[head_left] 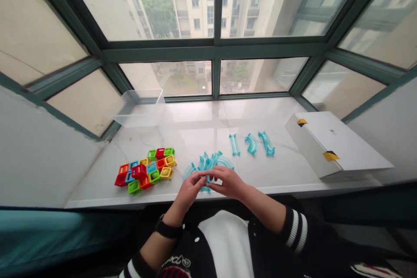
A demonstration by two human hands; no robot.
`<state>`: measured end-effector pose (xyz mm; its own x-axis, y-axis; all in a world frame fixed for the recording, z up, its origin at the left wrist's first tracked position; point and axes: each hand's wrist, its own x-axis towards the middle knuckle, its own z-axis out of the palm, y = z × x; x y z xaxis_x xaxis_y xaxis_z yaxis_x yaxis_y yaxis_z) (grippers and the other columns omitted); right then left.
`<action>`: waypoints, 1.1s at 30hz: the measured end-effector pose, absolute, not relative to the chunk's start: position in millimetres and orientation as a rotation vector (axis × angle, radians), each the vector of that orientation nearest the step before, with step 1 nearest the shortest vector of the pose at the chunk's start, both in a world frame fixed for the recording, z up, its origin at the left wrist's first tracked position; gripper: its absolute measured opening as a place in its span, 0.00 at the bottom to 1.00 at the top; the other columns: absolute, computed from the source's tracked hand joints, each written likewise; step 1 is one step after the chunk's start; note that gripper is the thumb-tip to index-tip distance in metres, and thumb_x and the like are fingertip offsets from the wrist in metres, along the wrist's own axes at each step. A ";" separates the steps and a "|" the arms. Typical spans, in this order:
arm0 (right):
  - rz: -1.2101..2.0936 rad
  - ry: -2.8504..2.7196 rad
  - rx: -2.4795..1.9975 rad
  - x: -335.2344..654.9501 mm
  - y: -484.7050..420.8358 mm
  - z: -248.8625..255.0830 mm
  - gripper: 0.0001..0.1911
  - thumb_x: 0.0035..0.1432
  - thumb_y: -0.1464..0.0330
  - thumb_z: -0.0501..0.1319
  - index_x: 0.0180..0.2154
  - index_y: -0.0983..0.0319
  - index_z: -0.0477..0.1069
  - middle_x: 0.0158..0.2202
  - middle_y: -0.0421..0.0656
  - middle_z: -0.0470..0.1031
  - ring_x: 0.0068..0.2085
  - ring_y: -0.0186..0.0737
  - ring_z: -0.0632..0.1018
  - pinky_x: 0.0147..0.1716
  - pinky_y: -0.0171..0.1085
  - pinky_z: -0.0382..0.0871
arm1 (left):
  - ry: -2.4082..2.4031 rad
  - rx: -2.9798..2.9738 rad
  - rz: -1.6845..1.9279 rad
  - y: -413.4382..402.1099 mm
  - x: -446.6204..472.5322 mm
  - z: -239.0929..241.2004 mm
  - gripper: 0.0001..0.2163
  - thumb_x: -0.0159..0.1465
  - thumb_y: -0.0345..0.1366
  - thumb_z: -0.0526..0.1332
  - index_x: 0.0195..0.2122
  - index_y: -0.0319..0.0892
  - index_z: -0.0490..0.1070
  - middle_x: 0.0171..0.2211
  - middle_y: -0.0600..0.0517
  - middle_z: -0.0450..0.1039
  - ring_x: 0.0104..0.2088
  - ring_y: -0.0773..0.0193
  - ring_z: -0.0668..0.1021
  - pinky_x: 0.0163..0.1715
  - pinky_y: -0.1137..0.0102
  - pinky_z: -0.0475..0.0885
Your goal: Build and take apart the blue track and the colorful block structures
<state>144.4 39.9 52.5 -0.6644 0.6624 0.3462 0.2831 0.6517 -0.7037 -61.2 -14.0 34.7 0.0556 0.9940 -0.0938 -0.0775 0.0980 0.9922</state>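
My left hand (191,186) and my right hand (227,181) meet at the front edge of the white sill, fingertips close together. Both are closed around a translucent blue track piece (207,179), mostly hidden by the fingers. Just beyond and partly under them lies a heap of translucent blue track pieces (205,161), some curved, overlapping one another. Right of the heap, set apart in a row, are a straight track piece (234,144), a curved track piece (251,143) and a wavy track piece (266,143).
A cluster of red, green, yellow, blue and orange blocks (143,173) lies at the left. Behind it stands a clear plastic bin (140,119) by the window. At the right is a white box (335,139) with yellow-black tape. Green window frames (215,52) bound the sill (195,115).
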 end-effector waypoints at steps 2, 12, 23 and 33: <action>0.818 -2.274 -0.736 147.7 39.5 51.0 0.15 0.67 0.61 0.66 0.54 0.53 0.78 0.38 0.41 0.80 0.36 0.38 0.78 0.43 0.37 0.74 | 1.181 1.134 1.148 -13.5 -57.7 34.6 0.14 0.64 0.47 0.71 0.46 0.45 0.84 0.44 0.45 0.79 0.46 0.51 0.79 0.48 0.60 0.75; 0.836 -2.232 -0.840 160.5 40.5 49.4 0.07 0.68 0.63 0.65 0.45 0.56 0.76 0.37 0.41 0.78 0.37 0.38 0.78 0.41 0.37 0.74 | 1.183 1.048 1.162 -15.9 -54.7 23.3 0.20 0.62 0.42 0.74 0.55 0.46 0.81 0.53 0.43 0.79 0.48 0.52 0.81 0.49 0.61 0.77; 0.776 -2.177 -0.956 183.6 43.8 34.1 0.03 0.67 0.67 0.63 0.43 0.57 0.75 0.38 0.41 0.77 0.36 0.37 0.78 0.40 0.36 0.74 | 1.128 1.061 1.085 -14.1 -45.4 21.9 0.23 0.64 0.43 0.72 0.59 0.47 0.78 0.58 0.40 0.77 0.53 0.49 0.80 0.53 0.57 0.76; 0.663 -1.992 -1.178 212.9 56.1 19.0 0.06 0.66 0.70 0.59 0.43 0.58 0.74 0.40 0.43 0.77 0.37 0.39 0.78 0.41 0.39 0.74 | 1.087 1.392 0.970 19.6 -9.8 26.9 0.21 0.66 0.44 0.69 0.60 0.49 0.78 0.56 0.41 0.71 0.50 0.53 0.80 0.48 0.59 0.79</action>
<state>212.9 56.1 19.0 -0.3252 0.8900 0.3197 0.5213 0.4508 -0.7246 -9.8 19.6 26.9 0.2524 0.9676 -0.0114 0.0984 -0.0140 0.9951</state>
